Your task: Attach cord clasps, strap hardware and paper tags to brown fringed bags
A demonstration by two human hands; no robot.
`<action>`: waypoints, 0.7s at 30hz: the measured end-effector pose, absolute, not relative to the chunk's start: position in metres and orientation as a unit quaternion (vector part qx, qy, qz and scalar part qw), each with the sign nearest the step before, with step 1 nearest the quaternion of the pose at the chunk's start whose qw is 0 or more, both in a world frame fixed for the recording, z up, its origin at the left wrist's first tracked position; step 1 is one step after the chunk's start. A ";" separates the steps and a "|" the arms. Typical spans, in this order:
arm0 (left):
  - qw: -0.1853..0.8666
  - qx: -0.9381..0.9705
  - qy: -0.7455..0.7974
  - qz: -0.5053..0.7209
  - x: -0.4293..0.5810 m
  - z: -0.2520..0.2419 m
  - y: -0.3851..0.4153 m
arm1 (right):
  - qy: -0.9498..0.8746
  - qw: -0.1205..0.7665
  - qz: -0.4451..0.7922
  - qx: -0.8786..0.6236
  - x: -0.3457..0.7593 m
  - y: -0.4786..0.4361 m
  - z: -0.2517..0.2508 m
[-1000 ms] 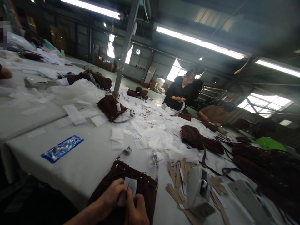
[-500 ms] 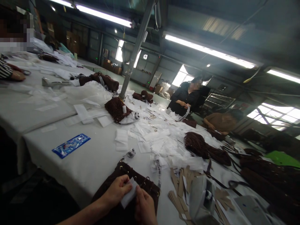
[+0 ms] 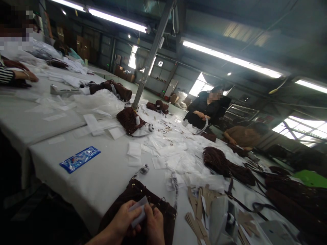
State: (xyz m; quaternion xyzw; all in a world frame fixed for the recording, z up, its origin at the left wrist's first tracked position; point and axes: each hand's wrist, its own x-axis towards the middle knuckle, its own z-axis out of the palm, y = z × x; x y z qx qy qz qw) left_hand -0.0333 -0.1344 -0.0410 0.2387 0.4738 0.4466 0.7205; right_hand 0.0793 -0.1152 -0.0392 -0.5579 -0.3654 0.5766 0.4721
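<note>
My left hand (image 3: pixel 124 219) and my right hand (image 3: pixel 154 224) meet at the bottom edge over a dark brown drawstring bag (image 3: pixel 143 197) with metal eyelets. Both hands pinch a small white paper piece (image 3: pixel 138 210) between thumbs and fingers, just above the bag's mouth. The bag lies on the near edge of a long white table (image 3: pixel 102 177). A metal clasp on a chain (image 3: pixel 144 168) lies just beyond the bag.
A blue packet (image 3: pixel 80 159) lies left. White paper slips (image 3: pixel 176 153), brown fringed bags (image 3: pixel 221 163), tan card strips (image 3: pixel 201 204) and a grey tool (image 3: pixel 223 219) cover the table. Two people (image 3: pixel 208 107) work at the far end; a striped sleeve (image 3: pixel 6 75) rests far left. A steel post (image 3: pixel 150 58) rises behind.
The view drifted down and left, so the hands sit lower in the frame. The white paper has been turned and folded smaller between my fingers. The striped-sleeved arm at far left came further in.
</note>
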 end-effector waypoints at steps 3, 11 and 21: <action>0.680 0.260 0.485 0.484 -0.031 -0.054 -0.135 | -0.411 0.433 0.571 -0.563 0.082 -0.117 -0.041; 0.606 0.335 0.507 0.513 -0.026 -0.061 -0.143 | -0.351 0.429 0.587 -0.590 0.073 -0.120 -0.030; 0.463 0.557 0.468 0.505 -0.043 -0.049 -0.154 | -0.266 0.383 0.664 -0.585 0.079 -0.120 -0.030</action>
